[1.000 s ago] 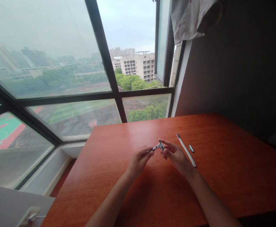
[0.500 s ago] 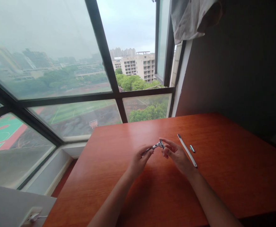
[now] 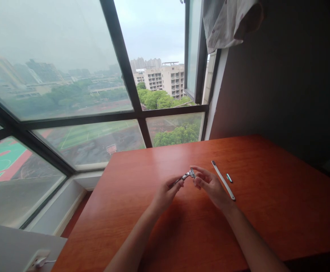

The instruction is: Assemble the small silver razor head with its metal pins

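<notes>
Above the table, my left hand (image 3: 165,193) is closed around the handle of a silver razor (image 3: 187,175), whose head points to the right. My right hand (image 3: 210,185) is curled at the razor's head, with index finger and thumb at its two ends. To the right of that hand, a slim white toothbrush-like stick (image 3: 224,182) with a dark tip lies slanted on the wood. Beside it rests a small green and silver piece (image 3: 229,178), perhaps a razor cartridge; its details are too small to tell.
The reddish-brown wooden table (image 3: 119,211) stretches under both arms. A dark-framed window (image 3: 82,121) borders its far and left sides, with one pane swung out. Grey cloth (image 3: 224,26) hangs at the upper right. A socket with a white plug (image 3: 40,260) is low on the left.
Both hands stay at the razor with barely any movement. The whole view has shifted very slightly.
</notes>
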A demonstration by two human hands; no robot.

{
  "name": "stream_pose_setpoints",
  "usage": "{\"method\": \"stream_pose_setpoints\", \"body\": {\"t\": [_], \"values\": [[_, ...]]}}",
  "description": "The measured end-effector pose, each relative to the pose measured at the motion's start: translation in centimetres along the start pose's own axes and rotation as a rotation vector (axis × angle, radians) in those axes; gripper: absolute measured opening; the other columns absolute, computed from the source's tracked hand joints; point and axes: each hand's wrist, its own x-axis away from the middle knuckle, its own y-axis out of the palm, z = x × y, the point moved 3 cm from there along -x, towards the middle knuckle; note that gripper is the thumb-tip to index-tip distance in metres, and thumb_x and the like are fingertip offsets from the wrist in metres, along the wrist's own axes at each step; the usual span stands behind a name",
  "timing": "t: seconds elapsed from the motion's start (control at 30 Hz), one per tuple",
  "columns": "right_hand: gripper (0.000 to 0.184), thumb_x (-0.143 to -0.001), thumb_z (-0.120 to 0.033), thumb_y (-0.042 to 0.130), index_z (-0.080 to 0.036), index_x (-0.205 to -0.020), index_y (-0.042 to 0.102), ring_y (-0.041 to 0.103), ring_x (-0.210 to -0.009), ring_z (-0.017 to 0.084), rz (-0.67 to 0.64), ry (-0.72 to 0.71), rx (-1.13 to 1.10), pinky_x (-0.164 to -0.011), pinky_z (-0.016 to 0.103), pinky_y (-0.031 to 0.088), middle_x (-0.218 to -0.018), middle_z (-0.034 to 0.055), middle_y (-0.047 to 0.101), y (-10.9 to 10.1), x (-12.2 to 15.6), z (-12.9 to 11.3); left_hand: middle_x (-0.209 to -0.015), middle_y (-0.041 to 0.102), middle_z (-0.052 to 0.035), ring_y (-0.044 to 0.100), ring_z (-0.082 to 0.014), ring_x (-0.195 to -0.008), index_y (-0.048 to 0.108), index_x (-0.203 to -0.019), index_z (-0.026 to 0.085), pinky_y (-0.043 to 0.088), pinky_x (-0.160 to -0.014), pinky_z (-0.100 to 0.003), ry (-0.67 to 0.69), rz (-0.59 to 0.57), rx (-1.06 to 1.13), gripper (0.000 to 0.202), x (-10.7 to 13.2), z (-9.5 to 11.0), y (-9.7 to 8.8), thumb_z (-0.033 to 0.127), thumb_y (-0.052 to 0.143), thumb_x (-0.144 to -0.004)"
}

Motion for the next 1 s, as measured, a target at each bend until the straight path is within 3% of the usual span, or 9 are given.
{"method": "stream_pose_setpoints", "body": {"t": [0.43,0.73,0.83,1.0], "values": [[0.049,-0.073,-0.047,0.072,-0.018,-0.111,0.064,0.049,-0.060,0.013,0.075,0.030,-0.016,-0.053,0.025,0.038,-0.069,0.0003,0.056,-0.22,-0.29,0.27,-0.072,0.058,-0.0027,0.047,-0.0128,-0.065,0.071,-0.098,0.014,0.041,-0.062,-0.023,-0.049,0.017,0.044,0.036,-0.01,-0.94,0.16,0.045,0.057,-0.084],[0.044,-0.082,-0.043,0.064,-0.018,-0.117,0.059,0.049,-0.062,0.013,0.039,0.035,-0.050,-0.057,0.026,0.039,-0.069,0.0001,0.057,-0.02,-0.20,0.28,-0.074,0.061,-0.0035,0.049,-0.0137,-0.067,0.070,-0.101,0.013,0.041,-0.063,-0.023,-0.043,0.014,0.037,0.036,0.02,-0.19,0.21,0.044,0.059,-0.084],[0.035,-0.087,-0.044,0.058,-0.015,-0.104,0.063,0.046,-0.060,0.012,0.056,0.054,-0.097,-0.056,0.026,0.036,-0.067,0.0007,0.055,-0.09,-0.18,0.32,-0.079,0.065,-0.0051,0.053,-0.0154,-0.071,0.071,-0.099,0.014,0.042,-0.065,-0.024,-0.023,0.018,0.006,0.035,0.04,-0.22,0.20,0.044,0.060,-0.083],[0.029,-0.086,-0.041,0.058,-0.015,-0.075,0.062,0.042,-0.059,0.011,-0.028,0.074,-0.126,-0.056,0.025,0.034,-0.064,0.0003,0.052,0.08,-0.17,0.19,-0.091,0.068,-0.0092,0.057,-0.0187,-0.081,0.070,-0.102,0.014,0.044,-0.073,-0.026,0.040,-0.028,-0.072,0.031,0.03,-0.57,0.20,0.038,0.058,-0.086]]}}
